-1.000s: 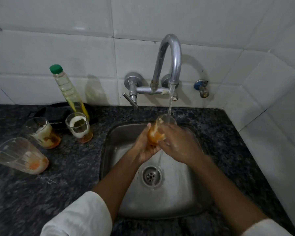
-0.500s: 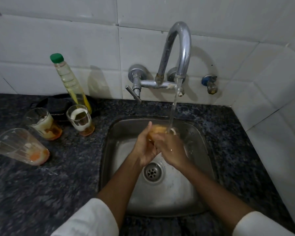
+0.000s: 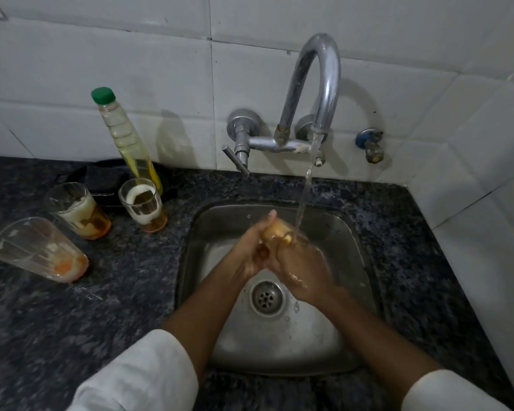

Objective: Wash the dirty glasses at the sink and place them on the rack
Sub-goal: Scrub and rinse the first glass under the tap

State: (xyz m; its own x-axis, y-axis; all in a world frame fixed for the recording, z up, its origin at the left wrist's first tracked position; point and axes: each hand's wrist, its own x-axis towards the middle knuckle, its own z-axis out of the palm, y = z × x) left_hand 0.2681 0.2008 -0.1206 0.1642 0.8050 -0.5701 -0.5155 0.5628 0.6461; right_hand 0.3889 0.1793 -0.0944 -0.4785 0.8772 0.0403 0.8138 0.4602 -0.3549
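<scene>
1. Reaching in from the near edge, two white sleeves (image 3: 143,372) give way to bare forearms that meet over the steel sink (image 3: 356,336), above its round drain (image 3: 267,297).
2. Left hand (image 3: 250,253) has its fingers wrapped around the near side of a glass (image 3: 275,228) with an orange tint, the thumb tip poking up beside it.
3. Right hand (image 3: 301,268) is wet and curls around the same glass from the other side; most of the glass is hidden between the two hands, so what is inside I cannot tell.
4. Water (image 3: 304,197) runs from the curved tap (image 3: 318,84) and lands at the far end of the glass, just past the right fingers.
5. On the dark speckled counter (image 3: 72,321) to the left, the nearest glass (image 3: 39,250) leans over, with orange and white residue at its base.
6. Further back, a second glass (image 3: 79,210) holds creamy smears over a brownish-orange bottom, and a third glass (image 3: 143,204) stands upright with a white ring of foam inside and an amber base.
7. Behind those, a green-capped bottle (image 3: 125,137) holds pale yellow liquid filling most of it, and stands on something black and flat (image 3: 101,179) against the tiled wall (image 3: 131,54).
8. Compared with half a second ago, the hands hold the glass in much the same spot under the stream, and the three glasses on the counter have not moved.
</scene>
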